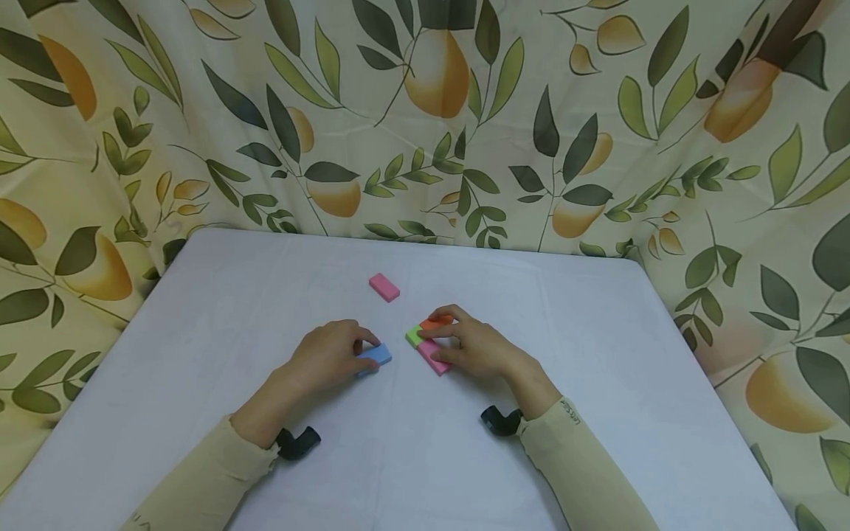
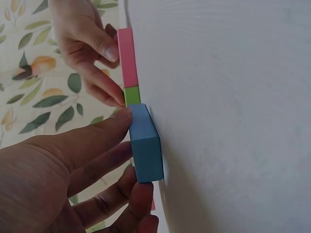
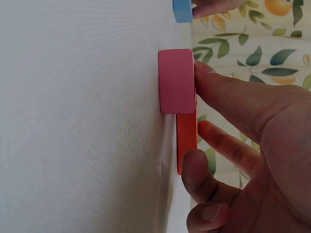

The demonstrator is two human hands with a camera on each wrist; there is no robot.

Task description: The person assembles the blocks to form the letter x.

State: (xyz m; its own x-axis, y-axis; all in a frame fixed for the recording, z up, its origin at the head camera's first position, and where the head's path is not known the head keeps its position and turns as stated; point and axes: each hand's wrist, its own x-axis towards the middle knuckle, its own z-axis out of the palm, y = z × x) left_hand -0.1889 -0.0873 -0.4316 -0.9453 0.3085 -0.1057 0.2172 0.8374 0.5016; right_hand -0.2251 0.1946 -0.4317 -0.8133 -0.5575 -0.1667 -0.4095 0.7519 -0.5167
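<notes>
My left hand (image 1: 335,352) pinches a blue block (image 1: 377,355) between thumb and fingers, low over or on the white table; any contact beneath it cannot be made out. To its right, a pink block (image 1: 434,357), a green block (image 1: 414,335) and an orange block (image 1: 437,322) lie touching one another. My right hand (image 1: 473,345) reaches over this group from the right. In the right wrist view its thumb is against the pink block (image 3: 176,81), and bent fingers are at the orange block (image 3: 187,141). The right hand partly covers the orange and pink blocks in the head view.
Another pink block (image 1: 384,287) lies apart, farther back on the white-covered table (image 1: 299,276). Behind the table hangs a curtain (image 1: 425,177) with leaves and fruit. A black wrist camera (image 1: 299,443) sticks out at the left cuff, another black camera (image 1: 499,421) at the right.
</notes>
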